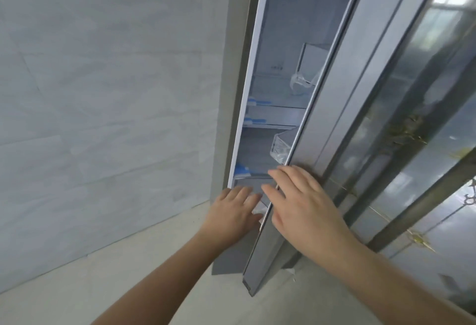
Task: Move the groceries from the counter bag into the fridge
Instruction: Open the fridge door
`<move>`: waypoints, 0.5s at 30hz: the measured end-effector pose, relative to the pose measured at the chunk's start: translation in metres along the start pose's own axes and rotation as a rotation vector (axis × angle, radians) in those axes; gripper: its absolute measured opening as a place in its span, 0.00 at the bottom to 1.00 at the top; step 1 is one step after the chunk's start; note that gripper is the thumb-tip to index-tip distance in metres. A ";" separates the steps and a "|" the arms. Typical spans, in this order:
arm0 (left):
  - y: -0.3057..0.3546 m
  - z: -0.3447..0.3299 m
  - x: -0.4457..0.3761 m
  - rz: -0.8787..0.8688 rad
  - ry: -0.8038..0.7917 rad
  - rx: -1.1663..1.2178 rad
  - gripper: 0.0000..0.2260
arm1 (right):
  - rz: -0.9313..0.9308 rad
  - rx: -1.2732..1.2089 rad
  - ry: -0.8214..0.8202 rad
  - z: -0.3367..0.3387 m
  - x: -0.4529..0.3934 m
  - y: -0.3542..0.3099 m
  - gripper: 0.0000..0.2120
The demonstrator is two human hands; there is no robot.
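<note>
The tall grey fridge stands ahead with its door (327, 108) slightly ajar, leaving a narrow gap. Through the gap I see white shelves (273, 116) and clear door bins (282, 148). My right hand (301, 203) lies flat with straight fingers on the door's outer face near its edge. My left hand (235, 210) reaches into the lower part of the gap with fingers extended, touching the cabinet edge. Neither hand holds anything. No grocery bag or counter is in view.
A pale tiled wall (103, 106) fills the left side. A light floor (128, 286) runs below. To the right of the fridge stands a glossy glass door with dark frames and gold ornaments (417, 144).
</note>
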State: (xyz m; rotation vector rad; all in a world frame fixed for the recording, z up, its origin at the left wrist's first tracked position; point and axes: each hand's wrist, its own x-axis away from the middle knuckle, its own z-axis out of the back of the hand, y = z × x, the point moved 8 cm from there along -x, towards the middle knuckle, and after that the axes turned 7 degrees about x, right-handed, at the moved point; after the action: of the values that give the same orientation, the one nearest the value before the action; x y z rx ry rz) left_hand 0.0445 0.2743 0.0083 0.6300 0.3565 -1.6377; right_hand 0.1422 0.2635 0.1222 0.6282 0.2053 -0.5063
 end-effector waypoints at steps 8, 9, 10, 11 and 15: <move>0.018 -0.017 0.025 0.115 -0.119 -0.018 0.22 | -0.041 -0.125 -0.076 -0.045 0.049 -0.005 0.29; 0.023 -0.016 0.024 0.119 -0.131 -0.019 0.22 | -0.038 -0.114 -0.079 -0.047 0.058 -0.002 0.28; 0.030 -0.016 0.023 0.115 -0.139 -0.023 0.23 | -0.033 -0.095 -0.081 -0.049 0.066 0.000 0.28; 0.039 -0.018 0.023 0.105 -0.153 -0.027 0.23 | -0.033 -0.078 -0.090 -0.051 0.074 0.003 0.28; 0.077 -0.031 0.024 0.065 -0.213 -0.008 0.26 | -0.075 -0.072 -0.083 -0.050 0.109 0.018 0.28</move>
State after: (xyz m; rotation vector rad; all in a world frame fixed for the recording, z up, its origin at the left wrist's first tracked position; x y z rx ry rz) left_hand 0.1247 0.2600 -0.0213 0.4508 0.1855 -1.6221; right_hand 0.2439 0.2637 0.0556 0.5298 0.1678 -0.5938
